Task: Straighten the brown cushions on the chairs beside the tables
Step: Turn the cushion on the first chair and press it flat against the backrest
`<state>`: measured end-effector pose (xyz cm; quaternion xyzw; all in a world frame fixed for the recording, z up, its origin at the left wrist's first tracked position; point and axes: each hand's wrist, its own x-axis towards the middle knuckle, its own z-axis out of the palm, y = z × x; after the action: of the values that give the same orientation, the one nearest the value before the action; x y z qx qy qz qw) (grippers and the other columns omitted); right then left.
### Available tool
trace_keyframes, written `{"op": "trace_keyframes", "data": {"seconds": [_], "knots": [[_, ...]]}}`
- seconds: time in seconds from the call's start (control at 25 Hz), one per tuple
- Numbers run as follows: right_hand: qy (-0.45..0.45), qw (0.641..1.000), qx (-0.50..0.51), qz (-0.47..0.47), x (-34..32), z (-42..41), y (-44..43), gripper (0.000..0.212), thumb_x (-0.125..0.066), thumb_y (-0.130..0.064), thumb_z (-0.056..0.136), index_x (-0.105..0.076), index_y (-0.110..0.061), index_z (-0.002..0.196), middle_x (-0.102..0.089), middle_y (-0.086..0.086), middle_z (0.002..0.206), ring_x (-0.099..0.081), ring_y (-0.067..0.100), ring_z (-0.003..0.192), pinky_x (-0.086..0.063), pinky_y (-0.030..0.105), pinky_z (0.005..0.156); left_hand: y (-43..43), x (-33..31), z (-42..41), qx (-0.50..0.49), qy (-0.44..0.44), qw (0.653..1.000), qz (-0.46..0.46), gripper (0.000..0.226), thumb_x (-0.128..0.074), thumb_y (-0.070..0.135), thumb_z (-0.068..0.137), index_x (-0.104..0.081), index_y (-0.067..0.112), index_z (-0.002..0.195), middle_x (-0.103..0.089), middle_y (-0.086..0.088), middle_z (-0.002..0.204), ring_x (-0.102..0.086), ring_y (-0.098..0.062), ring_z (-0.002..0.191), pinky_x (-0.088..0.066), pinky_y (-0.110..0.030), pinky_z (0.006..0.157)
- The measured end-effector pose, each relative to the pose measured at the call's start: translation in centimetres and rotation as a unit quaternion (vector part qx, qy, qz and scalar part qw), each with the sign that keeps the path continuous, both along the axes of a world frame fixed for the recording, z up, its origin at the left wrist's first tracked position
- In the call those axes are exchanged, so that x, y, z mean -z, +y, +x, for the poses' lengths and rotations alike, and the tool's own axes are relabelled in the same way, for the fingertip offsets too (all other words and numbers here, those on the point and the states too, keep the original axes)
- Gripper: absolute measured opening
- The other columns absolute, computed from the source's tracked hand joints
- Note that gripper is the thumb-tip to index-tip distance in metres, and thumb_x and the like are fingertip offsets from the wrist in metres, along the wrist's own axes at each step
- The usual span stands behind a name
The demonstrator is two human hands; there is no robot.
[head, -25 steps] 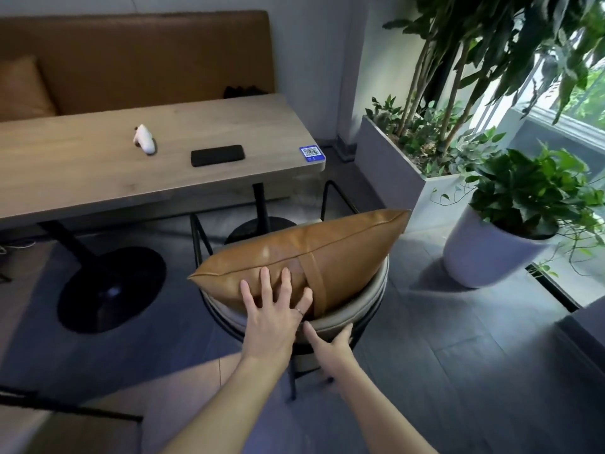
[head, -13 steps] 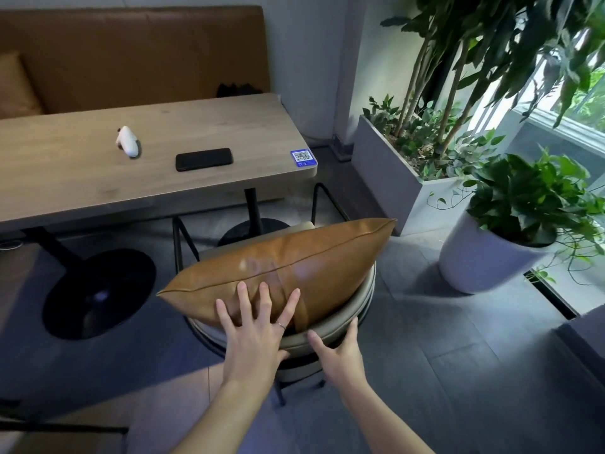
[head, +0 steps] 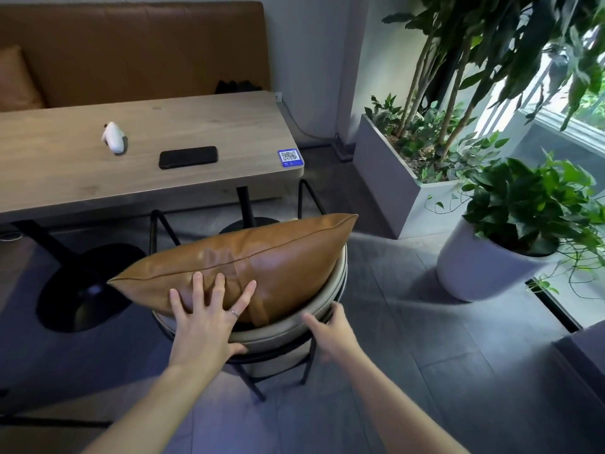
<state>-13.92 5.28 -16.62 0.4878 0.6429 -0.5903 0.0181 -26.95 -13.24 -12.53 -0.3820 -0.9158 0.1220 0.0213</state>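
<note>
Brown leather cushion [head: 248, 267] overhanging the round beige chair [head: 327, 299]: my left hand [head: 206, 319] presses it flat, fingers spread; my right hand [head: 334, 332] cups the rim, and a hard push could slide it off.

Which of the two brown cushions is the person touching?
The large brown leather cushion on the round chair, under the spread left hand. The other brown cushion leans untouched on the bench behind the wooden table.
</note>
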Motion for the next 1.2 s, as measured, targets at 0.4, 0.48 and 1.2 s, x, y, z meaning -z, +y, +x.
{"op": "trace_keyframes", "data": {"seconds": [0.4, 0.48, 1.2], "knots": [[-0.02, 0.999, -0.004, 0.03, -0.2, -2.7, 2.4, 0.098, -0.065, -0.065, 0.082, -0.011, -0.034, 0.157, -0.045, 0.003, 0.153, -0.049, 0.036, 0.132, -0.054, 0.059, 0.093, 1.7, -0.4, -1.0, -0.026, 0.023, 0.999, -0.014, 0.128, -0.072, 0.071, 0.067, 0.019, 0.04, 0.152, -0.01, -0.02, 0.165, 0.002, -0.055, 0.146, -0.009, -0.077, 0.109], [-0.021, 0.999, -0.007, 0.03, 0.4, -2.6, 2.3, 0.1, -0.064, -0.068, 0.08, -0.011, -0.035, 0.157, -0.046, 0.001, 0.152, -0.051, 0.034, 0.131, -0.055, 0.059, 0.091, 2.4, -0.8, -0.2, -0.037, 0.012, 0.999, -0.02, 0.123, -0.074, 0.066, 0.071, 0.01, 0.037, 0.156, -0.006, -0.024, 0.164, 0.003, -0.057, 0.146, -0.011, -0.077, 0.111], [0.039, 0.972, 0.122, -0.198, -0.6, -4.4, 6.7, 0.096, -0.073, -0.039, 0.087, -0.008, -0.041, 0.158, -0.04, 0.009, 0.158, -0.058, 0.046, 0.123, -0.047, 0.063, 0.101, 10.9, -0.3, 2.5, -0.021, -0.035, 0.996, 0.074, 0.138, -0.081, 0.053, 0.072, 0.034, 0.039, 0.147, 0.015, -0.019, 0.164, 0.014, -0.05, 0.148, -0.011, -0.082, 0.106]]}}
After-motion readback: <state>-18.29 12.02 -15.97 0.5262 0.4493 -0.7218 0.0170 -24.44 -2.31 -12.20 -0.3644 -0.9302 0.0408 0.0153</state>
